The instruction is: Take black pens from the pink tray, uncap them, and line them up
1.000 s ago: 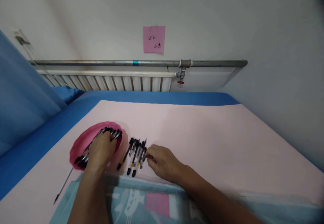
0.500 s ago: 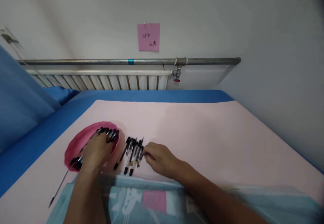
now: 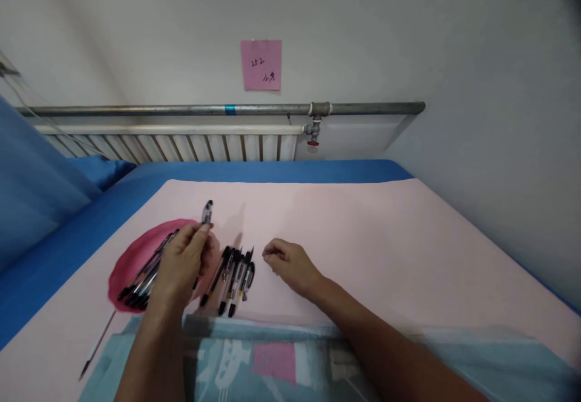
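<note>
The left hand (image 3: 184, 263) has its fingers pinched around a pen (image 3: 207, 213), raised over the right side of the pink bowl (image 3: 117, 269); its long axis is near upright in view, the dark end pointing up and slightly right, the lower part hidden by the hand. More pens (image 3: 144, 282) lie in the bowl, slanting from near left to far right. Beside it, a row of pens (image 3: 236, 284) lies on the pink cover (image 3: 363, 238), long axes running away from the person, far ends leaning right. A thin white stick (image 3: 98, 345) points its dark tip toward the near left. The right hand (image 3: 294, 266) is near the row, fingers curled inward; whether they hold anything cannot be told.
</note>
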Available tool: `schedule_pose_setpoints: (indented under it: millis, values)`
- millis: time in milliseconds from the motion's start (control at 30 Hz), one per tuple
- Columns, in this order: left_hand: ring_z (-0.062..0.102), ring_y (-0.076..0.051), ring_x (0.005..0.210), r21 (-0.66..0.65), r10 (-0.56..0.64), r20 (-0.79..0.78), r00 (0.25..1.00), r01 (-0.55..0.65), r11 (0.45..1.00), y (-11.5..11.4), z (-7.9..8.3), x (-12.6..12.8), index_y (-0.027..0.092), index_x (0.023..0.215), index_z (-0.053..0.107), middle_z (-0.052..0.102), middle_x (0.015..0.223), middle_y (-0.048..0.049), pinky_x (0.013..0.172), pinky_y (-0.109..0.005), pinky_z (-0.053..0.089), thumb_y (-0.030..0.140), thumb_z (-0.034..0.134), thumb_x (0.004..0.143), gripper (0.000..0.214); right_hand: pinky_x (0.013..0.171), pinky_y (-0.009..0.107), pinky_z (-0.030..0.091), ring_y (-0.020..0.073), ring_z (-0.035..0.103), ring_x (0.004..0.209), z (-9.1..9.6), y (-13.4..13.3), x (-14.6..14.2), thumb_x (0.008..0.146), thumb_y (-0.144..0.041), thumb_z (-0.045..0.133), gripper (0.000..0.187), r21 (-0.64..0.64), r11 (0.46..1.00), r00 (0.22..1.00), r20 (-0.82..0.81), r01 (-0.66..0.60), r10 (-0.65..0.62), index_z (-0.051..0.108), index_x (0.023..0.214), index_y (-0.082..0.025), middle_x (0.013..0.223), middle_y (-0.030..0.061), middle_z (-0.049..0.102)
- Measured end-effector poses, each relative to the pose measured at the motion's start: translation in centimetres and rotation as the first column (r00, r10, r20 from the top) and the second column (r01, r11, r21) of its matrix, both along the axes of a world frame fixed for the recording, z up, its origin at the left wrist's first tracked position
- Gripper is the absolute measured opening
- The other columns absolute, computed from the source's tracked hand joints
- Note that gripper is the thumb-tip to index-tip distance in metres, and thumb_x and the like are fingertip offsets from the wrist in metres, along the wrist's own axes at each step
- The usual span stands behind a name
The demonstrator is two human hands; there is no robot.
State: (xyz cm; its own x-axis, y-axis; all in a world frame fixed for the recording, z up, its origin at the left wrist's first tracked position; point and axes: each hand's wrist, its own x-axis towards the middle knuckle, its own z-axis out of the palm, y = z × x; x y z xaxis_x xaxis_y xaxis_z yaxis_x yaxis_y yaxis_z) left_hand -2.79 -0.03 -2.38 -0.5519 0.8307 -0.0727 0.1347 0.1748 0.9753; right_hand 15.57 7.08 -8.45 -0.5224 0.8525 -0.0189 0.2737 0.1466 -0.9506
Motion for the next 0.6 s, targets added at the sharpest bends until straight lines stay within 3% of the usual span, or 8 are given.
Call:
schedule_pose_setpoints:
  millis: [100, 233, 433, 600]
  values:
    - [0.035, -0.005, 0.039, 0.025, -0.225, 0.312, 0.923, 0.229, 0.973, 0.3, -0.3, 2.0, 0.019, 0.084, 0.054, 0.050, 0.059, 0.0062, 0.034, -0.017, 0.023, 0.042, 0.061, 0.070, 0.028, 0.049, 0.022, 0.036, 0.0087, 0.047, 0.051, 0.6, 0.1, 0.1, 0.078, -0.032, 0.050, 0.018, -0.163, 0.986, 0.979, -0.192, 0.042, -0.074, 0.061, 0.079, -0.017, 0.066, -0.0004, 0.056]
    - [0.029, -0.002, 0.035, -0.014, -0.375, 0.474, 0.797, 0.432, 0.902, 0.8, -1.0, 4.9, 0.018, 0.072, 0.050, 0.044, 0.051, 0.0078, 0.032, -0.016, 0.020, 0.043, 0.059, 0.072, 0.027, 0.056, 0.023, 0.042, 0.0133, 0.055, 0.070, 1.4, -0.2, -0.2, 0.082, -0.043, 0.045, 0.033, -0.255, 0.967, 0.877, -0.464, -0.001, -0.121, 0.063, 0.090, -0.016, 0.081, 0.0052, 0.059]
    - [0.019, 0.000, 0.033, -0.099, -0.405, 0.514, 0.756, 0.522, 0.847, 1.2, -1.4, 7.0, 0.021, 0.078, 0.047, 0.043, 0.053, 0.0090, 0.032, -0.015, 0.008, 0.049, 0.057, 0.071, 0.031, 0.056, 0.024, 0.041, 0.0112, 0.052, 0.061, 1.4, -0.2, -0.7, 0.077, -0.045, 0.053, 0.032, -0.399, 0.916, 0.815, -0.516, 0.044, -0.264, 0.062, 0.077, -0.014, 0.071, 0.0030, 0.058]
    - [0.017, -0.001, 0.033, -0.149, -0.403, 0.508, 0.761, 0.539, 0.829, 1.2, -1.6, 6.9, 0.020, 0.080, 0.049, 0.043, 0.052, 0.0090, 0.032, -0.016, 0.009, 0.050, 0.058, 0.068, 0.034, 0.051, 0.022, 0.039, 0.0113, 0.054, 0.064, 1.7, 1.6, 0.5, 0.067, -0.039, 0.061, 0.025, -0.553, 0.818, 0.646, -0.567, 0.161, -0.510, 0.060, 0.075, -0.015, 0.078, 0.0041, 0.061]
